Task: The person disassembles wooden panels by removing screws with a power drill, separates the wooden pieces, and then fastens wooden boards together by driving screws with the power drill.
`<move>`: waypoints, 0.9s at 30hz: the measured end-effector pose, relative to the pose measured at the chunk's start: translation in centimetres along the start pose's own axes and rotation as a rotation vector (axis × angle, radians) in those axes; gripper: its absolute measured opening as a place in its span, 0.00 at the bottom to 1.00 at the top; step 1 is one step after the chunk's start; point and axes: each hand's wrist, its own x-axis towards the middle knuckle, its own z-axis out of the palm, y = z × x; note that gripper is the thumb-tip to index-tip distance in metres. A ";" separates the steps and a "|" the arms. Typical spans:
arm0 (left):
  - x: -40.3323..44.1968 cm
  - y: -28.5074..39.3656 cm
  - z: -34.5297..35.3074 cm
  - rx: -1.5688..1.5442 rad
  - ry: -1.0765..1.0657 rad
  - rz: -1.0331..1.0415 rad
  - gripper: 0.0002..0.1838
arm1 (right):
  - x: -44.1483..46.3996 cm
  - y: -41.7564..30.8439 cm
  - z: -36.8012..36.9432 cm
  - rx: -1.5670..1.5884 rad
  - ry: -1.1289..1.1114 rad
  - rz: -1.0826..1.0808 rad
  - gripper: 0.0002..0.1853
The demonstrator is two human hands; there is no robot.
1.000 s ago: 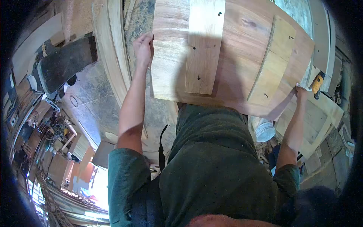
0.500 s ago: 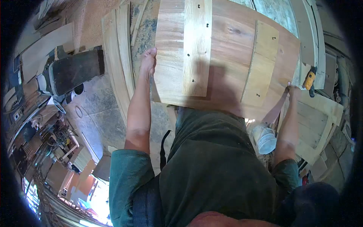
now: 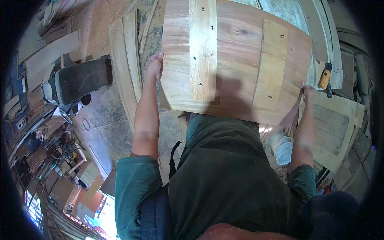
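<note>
A broad reddish-brown wooden panel [image 3: 236, 52] lies in front of my body, its near edge by my waist. Two paler battens cross it: a light one [image 3: 203, 68] left of the middle and a yellowish one [image 3: 273, 60] to the right, both with dark screw marks. At the panel's left edge, my left hand [image 3: 154, 65] is closed around the side, thumb uppermost. My right hand [image 3: 308, 90] grips the right edge near the corner; its fingers are partly hidden below. Just beyond that hand rests a yellow-and-black power drill [image 3: 325, 80].
Long boards [image 3: 127, 64] lie on the floor at the left, near a dark flat-topped machine [image 3: 85, 81]. A white bucket [image 3: 283, 151] stands under the panel's right side. A framed wooden door panel [image 3: 332, 124] lies at the right. Clutter fills the lower left.
The panel has shifted slightly left in view, with both hands still on its edges. The drill looks tilted a little differently as the view moved.
</note>
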 end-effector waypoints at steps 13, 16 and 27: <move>0.6 -2.0 1.0 -0.282 -0.016 0.070 0.17 | 1.2 2.4 2.7 -0.122 0.178 -0.099 0.22; -1.0 -0.8 2.1 -0.316 -0.075 0.113 0.17 | -1.3 0.4 2.6 0.083 0.153 -0.059 0.28; 3.2 1.0 0.7 -0.212 0.026 0.150 0.14 | -2.1 0.5 4.8 0.379 0.151 -0.046 0.20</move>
